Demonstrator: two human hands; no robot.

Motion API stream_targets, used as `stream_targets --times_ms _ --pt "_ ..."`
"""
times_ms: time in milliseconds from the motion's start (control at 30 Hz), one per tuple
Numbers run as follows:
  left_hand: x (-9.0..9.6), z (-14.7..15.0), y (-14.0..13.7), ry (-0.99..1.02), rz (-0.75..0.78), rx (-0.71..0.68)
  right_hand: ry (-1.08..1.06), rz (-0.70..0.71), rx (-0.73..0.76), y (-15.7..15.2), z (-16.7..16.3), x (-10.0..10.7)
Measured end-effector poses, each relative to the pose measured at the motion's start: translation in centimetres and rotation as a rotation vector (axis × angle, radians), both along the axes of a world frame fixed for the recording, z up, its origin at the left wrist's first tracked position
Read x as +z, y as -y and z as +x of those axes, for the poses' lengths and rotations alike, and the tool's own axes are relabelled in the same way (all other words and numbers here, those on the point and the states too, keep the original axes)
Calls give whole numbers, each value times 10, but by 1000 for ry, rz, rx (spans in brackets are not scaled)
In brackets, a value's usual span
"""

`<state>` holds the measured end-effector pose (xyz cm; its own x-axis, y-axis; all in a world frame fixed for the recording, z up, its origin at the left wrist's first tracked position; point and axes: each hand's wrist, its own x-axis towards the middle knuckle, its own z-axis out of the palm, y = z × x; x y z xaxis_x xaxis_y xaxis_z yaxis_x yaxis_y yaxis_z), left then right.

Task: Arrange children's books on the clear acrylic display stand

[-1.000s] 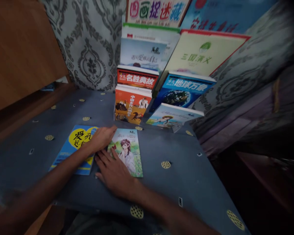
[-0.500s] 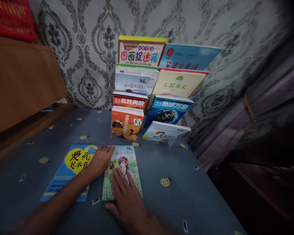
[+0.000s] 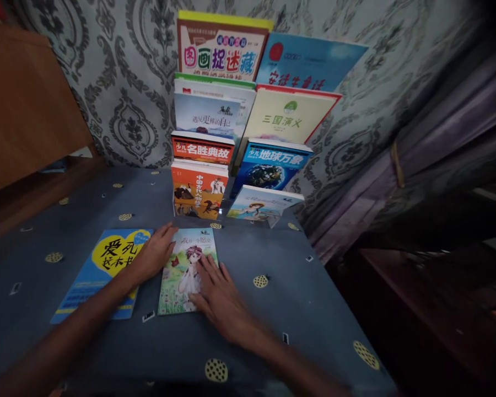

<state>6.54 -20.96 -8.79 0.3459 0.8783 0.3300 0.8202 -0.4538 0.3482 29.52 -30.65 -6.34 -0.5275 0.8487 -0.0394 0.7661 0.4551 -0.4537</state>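
Observation:
A green-and-white picture-cover book [image 3: 177, 286] with a drawn child on it lies flat on the table. My left hand [image 3: 159, 251] reaches over the blue book's edge, its fingertips at the green book's upper left corner. Across the right side of the same cover rest the fingers of my right hand [image 3: 221, 295], stretched out, with the thumb low on the cover. Both hands are open and grasp nothing. Just left lies a blue book [image 3: 82, 292] with a yellow heart, partly hidden by my left forearm.
Behind the hands, a tiered stand holds several upright books, among them an orange book [image 3: 198, 193], a blue earth book [image 3: 268, 171] and a pale seaside book [image 3: 264, 204]. A wooden cabinet [image 3: 28, 105] stands at left, a purple curtain [image 3: 367, 160] at right. Patterned cloth covers the table [image 3: 306, 325].
My right hand has slid from the lower middle of the green book's cover to its right side. My left hand stays at the upper left corner. The camera view has shifted.

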Motion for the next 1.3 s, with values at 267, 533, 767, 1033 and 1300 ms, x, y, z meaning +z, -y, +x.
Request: stream_targets --times_ms 267,533,767,1033,1300 --pt "4 3 -3 330 -118 69 -2 104 -131 -70 -14 -12" --pt "0 3 3 921 -420 214 -53 171 -173 -78 -18 -19" --pt "25 0 -1 1296 -641 367 -59 176 -190 -76 -18 -18" --pt "12 5 3 1054 -600 251 -65 199 -201 -75 -17 -19" --pt "-10 12 32 663 -401 154 -81 231 -210 -78 -18 -25"
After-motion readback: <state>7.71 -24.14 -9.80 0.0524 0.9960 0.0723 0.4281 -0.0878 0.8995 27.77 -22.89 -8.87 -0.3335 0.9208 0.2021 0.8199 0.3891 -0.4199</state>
